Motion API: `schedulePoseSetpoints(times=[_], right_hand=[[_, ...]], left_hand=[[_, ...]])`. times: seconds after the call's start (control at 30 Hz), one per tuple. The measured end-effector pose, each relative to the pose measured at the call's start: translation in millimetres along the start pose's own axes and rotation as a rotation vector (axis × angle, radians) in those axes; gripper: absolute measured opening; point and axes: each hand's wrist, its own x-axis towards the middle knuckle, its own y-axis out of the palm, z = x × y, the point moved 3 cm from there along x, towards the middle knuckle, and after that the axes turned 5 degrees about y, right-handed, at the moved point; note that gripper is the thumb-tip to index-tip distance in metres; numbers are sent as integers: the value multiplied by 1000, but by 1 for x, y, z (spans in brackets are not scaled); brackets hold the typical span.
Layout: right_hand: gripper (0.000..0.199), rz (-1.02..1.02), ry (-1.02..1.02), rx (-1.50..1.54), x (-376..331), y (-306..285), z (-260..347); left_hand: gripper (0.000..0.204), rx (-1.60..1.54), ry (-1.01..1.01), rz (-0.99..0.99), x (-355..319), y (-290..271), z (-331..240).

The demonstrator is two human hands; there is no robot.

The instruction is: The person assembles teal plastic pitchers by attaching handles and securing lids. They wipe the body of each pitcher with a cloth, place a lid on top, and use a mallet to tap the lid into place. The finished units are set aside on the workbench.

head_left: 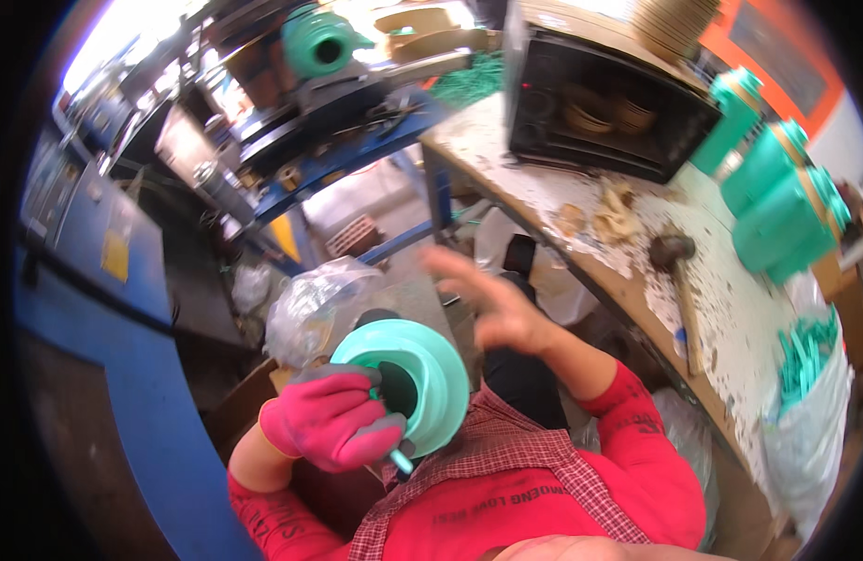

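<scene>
item 1: left hand [327,421], worn in a pink and grey glove, seen low in the view, closed around a mint-green round plastic part [413,379]. the part is held over the lap, in front of a red sleeve and a checked apron [516,449]. its open dark centre is turned up toward the camera. a thin mint-green stem [400,459] is seen poking out below the gloved fingers; whether it belongs to the part cannot be told.

item 2: right hand [492,304], bare, raised above the lap and just to the right of the part, not touching it. the fingers are spread and nothing is gripped; the hand is blurred.

item 3: clear plastic bag [310,309], crumpled, lying just behind the held part.

item 4: counter [731,309], white and chipped, running along the right side. on it are set a black oven [600,103] with a glass door, a hammer [679,290] with a wooden handle, and some pale scraps [614,210].

item 5: green plastic jugs [777,201], stacked in a row at the far right of the counter.

item 6: bag of green pieces [805,393], hanging by the counter's near right edge.

item 7: blue machine [95,243], standing at the left, well apart from both hands.
</scene>
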Motion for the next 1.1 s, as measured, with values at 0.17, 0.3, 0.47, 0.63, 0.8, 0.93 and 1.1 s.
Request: schedulePoseSetpoints(times=[0.17, 0.3, 0.47, 0.63, 0.8, 0.93, 1.1], right_hand=[[49, -408, 927, 1016, 2, -5, -78], [29, -1051, -136, 398, 4, -46, -2], [41, -392, -901, -659, -5, -23, 64], [42, -854, 198, 76, 11, -21, -20], [39, -148, 143, 603, 17, -6, -18], [38, 131, 351, 477, 25, 11, -27], [37, 112, 501, 193, 59, 106, -136]], left_hand=[[17, 433, -223, -332, -45, -13, -28], [36, -53, -858, -1118, -151, 83, 8], [56, -14, -1157, -589, -181, 149, 30], [46, -393, -872, -916, -156, 95, 19], [46, 60, -728, -955, -242, 61, 50], [42, -256, -1008, -1292, -308, 85, 81], [31, -692, -1028, -1325, -255, 124, 96]])
